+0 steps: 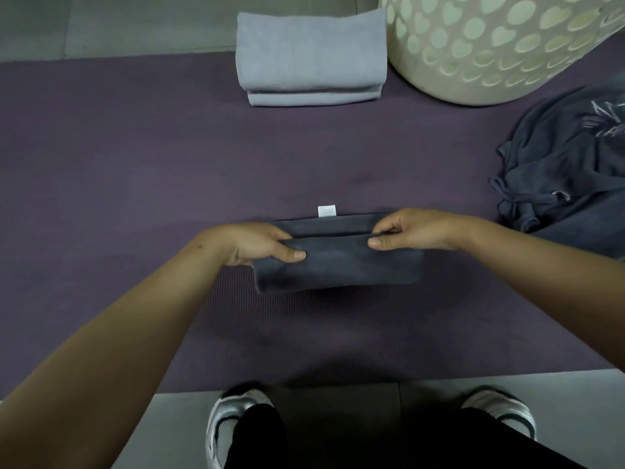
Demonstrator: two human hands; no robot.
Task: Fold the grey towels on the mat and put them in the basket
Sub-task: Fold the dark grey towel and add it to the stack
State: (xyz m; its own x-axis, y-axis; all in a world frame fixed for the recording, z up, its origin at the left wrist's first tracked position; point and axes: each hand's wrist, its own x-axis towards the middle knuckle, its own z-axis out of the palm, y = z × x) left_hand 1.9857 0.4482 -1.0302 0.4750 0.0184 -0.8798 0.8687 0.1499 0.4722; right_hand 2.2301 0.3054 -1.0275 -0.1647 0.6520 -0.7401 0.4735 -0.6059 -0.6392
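A person's left hand [257,243] and right hand [414,231] pinch the two ends of a dark grey towel [338,262], folded into a narrow band at the centre of the purple mat [135,164]. The fold looks nearly complete; next it likely goes to the heart-patterned basket [490,45] at one o'clock. A light grey folded towel [311,55] waits at twelve; crumpled dark cloth [568,164] lies at three.

1. The left hand [260,245] and right hand [412,231] pinch the top fold of a dark grey folded towel [338,262] at its two ends.
2. A white tag [327,211] sticks out just beyond the grip.
3. Under the grip lies a purple mat [135,164].
4. Well beyond the grip sits a light grey folded towel stack [311,59], beside a cream basket with heart-shaped holes [490,45].
5. Right of the grip lies a crumpled dark blue cloth [568,164].
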